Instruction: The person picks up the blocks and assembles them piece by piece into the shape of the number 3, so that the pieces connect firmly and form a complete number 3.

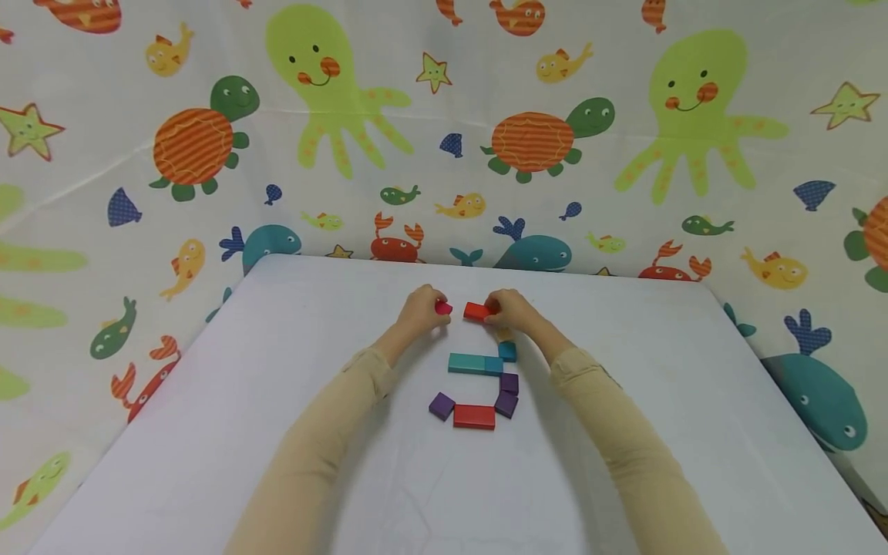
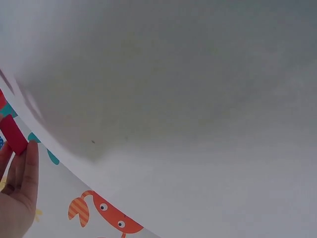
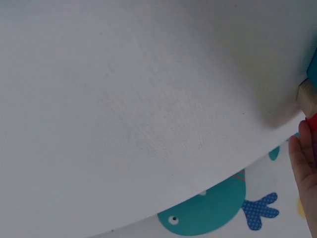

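A small pinkish-red block [image 1: 443, 307] is pinched between the thumb and fingers of my left hand [image 1: 419, 311]; the left wrist view shows the block [image 2: 13, 134] at the fingertips of that hand [image 2: 20, 191]. To its right, a red rectangular block [image 1: 476, 311] lies on the table, its right end gripped by the fingers of my right hand [image 1: 513, 311]. A tan wooden block [image 1: 504, 334] sits just below the right hand, with a blue block [image 1: 507, 352] under it. In the right wrist view, the right hand [image 3: 308, 163] is at the frame's edge.
Nearer me, a teal block [image 1: 466, 363] meets another blue block [image 1: 493, 366]. Purple blocks [image 1: 509, 384] curve down to a red block [image 1: 475, 417], with a tilted purple block [image 1: 442, 406] at its left. A sea-animal cloth [image 1: 444, 177] hangs behind the white table [image 1: 208, 432].
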`<action>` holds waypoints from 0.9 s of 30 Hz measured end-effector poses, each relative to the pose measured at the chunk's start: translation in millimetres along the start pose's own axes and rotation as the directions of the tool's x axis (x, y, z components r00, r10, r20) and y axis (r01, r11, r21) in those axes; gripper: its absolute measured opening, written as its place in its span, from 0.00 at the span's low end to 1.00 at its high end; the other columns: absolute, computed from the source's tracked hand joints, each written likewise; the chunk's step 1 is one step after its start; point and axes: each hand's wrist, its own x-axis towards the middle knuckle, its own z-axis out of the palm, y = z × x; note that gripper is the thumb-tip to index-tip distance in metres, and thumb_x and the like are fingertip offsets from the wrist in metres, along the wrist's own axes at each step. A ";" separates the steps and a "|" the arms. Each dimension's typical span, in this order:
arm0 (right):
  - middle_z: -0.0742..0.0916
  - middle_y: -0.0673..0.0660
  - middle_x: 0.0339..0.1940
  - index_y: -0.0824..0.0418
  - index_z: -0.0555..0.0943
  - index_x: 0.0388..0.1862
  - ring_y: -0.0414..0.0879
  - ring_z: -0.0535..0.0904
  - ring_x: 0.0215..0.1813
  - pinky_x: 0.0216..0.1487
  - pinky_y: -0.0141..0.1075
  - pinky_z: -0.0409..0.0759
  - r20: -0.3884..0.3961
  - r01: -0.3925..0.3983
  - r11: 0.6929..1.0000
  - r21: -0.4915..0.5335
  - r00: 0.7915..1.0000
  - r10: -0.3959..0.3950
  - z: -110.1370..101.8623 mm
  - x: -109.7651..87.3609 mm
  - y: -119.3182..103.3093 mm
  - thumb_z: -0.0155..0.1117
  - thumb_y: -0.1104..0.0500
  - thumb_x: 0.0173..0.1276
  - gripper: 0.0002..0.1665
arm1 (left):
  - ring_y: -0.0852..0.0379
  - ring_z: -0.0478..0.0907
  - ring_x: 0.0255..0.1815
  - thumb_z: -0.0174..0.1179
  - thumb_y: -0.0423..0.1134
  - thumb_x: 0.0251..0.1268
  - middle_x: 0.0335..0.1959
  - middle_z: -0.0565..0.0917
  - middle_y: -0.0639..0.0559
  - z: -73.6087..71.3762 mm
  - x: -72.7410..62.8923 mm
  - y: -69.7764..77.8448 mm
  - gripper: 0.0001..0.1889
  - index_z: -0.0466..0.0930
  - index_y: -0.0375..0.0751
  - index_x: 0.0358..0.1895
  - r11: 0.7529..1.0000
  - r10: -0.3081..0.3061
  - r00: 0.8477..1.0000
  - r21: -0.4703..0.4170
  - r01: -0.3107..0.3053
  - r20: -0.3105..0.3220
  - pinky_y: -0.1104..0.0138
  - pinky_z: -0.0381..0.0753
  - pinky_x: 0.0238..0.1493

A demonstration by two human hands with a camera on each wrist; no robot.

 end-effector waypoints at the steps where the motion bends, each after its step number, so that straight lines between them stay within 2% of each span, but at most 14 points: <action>1: 0.83 0.64 0.48 0.69 0.78 0.52 0.53 0.76 0.49 0.58 0.43 0.77 0.005 0.004 1.000 0.001 1.000 -0.004 0.6 -0.5 0.2 0.65 0.60 0.63 0.20 | 0.50 0.75 0.47 0.67 0.38 0.55 0.44 0.79 0.42 0.0 -1.0 -1.3 0.20 0.80 0.33 0.50 1.000 0.000 1.000 0.009 0.000 0.004 0.63 0.80 0.48; 12: 0.83 0.64 0.47 0.68 0.78 0.52 0.53 0.76 0.48 0.57 0.42 0.77 0.000 0.032 0.999 -0.011 0.999 -0.032 4.7 -7.1 0.0 0.66 0.60 0.63 0.20 | 0.50 0.75 0.46 0.68 0.39 0.54 0.45 0.80 0.42 -5.3 -13.2 -7.9 0.20 0.81 0.34 0.50 0.999 -0.015 0.999 0.029 0.014 0.052 0.64 0.80 0.47; 27: 0.83 0.63 0.47 0.68 0.78 0.52 0.53 0.75 0.49 0.56 0.43 0.77 0.021 0.040 0.999 0.000 0.999 -0.040 4.3 -16.0 -7.0 0.64 0.59 0.64 0.20 | 0.51 0.75 0.44 0.68 0.38 0.54 0.44 0.81 0.41 -16.6 -30.5 -9.1 0.19 0.82 0.34 0.48 0.997 0.060 0.996 0.055 -0.063 0.060 0.62 0.77 0.46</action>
